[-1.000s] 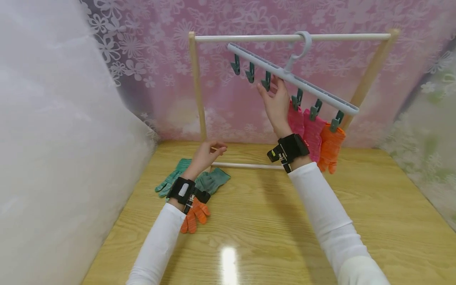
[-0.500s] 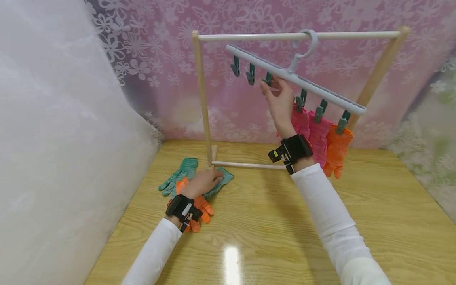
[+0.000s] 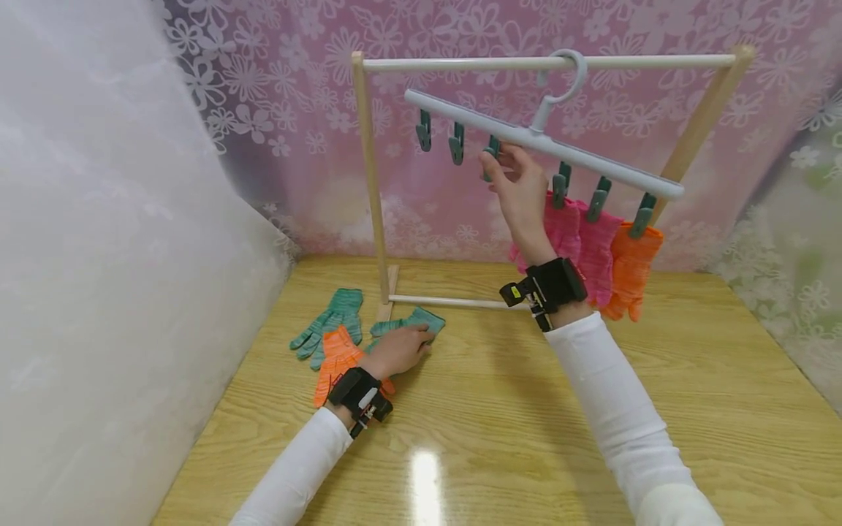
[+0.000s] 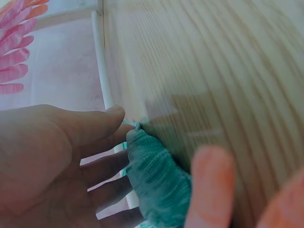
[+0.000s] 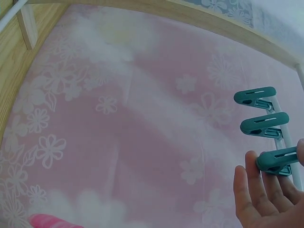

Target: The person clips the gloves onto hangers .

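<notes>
My left hand (image 3: 400,349) is low over a green glove (image 3: 429,319) on the table. In the left wrist view its fingers (image 4: 111,168) reach fairly straight to the bunched green glove (image 4: 156,178), fingertips at its edge, thumb just above the index finger. My right hand (image 3: 521,183) is raised under the grey hanger (image 3: 473,120), pinching a dark green clip (image 3: 490,162) between thumb and fingers. The right wrist view shows this clip (image 5: 275,159) with nothing visible in its mouth. A second green glove (image 3: 338,318) and an orange glove (image 3: 338,356) lie left of my left hand.
The hanger hooks over the rack's top bar (image 3: 460,64). Pink gloves (image 3: 595,245) and an orange glove (image 3: 636,259) hang from its right-hand clips. Two further clips (image 3: 457,142) hang left of my right hand. A wooden post (image 3: 371,183) stands behind the gloves on the table.
My left hand has come down from above the gloves and moved right onto the green one, whose cuff has shifted right. My right hand stays at its clip while the hanger has swung a little.
</notes>
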`<state>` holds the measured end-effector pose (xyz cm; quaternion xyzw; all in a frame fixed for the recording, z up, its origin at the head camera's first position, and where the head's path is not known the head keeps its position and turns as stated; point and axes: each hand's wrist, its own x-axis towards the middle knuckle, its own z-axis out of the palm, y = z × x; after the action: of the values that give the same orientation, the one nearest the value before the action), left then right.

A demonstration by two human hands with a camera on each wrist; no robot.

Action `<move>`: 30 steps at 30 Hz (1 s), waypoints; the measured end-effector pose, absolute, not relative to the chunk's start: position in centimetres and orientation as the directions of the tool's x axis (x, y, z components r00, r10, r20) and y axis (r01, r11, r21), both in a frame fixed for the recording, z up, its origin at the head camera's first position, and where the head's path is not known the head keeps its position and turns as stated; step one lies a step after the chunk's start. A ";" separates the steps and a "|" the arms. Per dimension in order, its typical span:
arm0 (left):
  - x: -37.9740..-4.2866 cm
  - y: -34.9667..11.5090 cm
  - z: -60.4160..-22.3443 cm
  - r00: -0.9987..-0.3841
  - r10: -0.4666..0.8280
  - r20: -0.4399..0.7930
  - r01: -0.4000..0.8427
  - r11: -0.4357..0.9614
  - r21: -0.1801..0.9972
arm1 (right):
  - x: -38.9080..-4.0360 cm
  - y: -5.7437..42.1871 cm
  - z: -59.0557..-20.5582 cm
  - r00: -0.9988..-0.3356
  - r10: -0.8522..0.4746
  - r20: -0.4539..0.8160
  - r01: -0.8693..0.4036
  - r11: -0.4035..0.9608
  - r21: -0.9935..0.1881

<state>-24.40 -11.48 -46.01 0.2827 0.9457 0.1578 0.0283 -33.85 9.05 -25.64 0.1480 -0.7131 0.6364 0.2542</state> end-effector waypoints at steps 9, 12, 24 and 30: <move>-24.2 -9.5 -46.2 -0.831 0.546 0.110 0.555 0.798 0.235 | -32.7 9.6 -25.6 -0.839 0.069 0.540 -0.530 0.126 -0.839; -23.8 -8.6 -46.2 -0.819 0.558 0.135 0.574 0.793 0.203 | -32.5 9.7 -25.5 -0.837 0.059 0.545 -0.536 0.121 -0.836; -22.9 -6.3 -45.0 -0.837 0.548 -0.006 0.539 0.825 0.170 | -31.6 10.0 -25.1 -0.822 0.023 0.569 -0.563 0.118 -0.818; -24.5 -6.9 -43.6 -0.879 0.476 0.031 0.457 0.823 0.338 | -30.9 10.1 -25.1 -0.829 0.000 0.560 -0.556 0.117 -0.823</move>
<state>-24.55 -6.92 -43.62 0.2444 0.9543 0.1700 0.0273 -30.89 10.13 -25.10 0.1945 -0.7147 0.6353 0.2187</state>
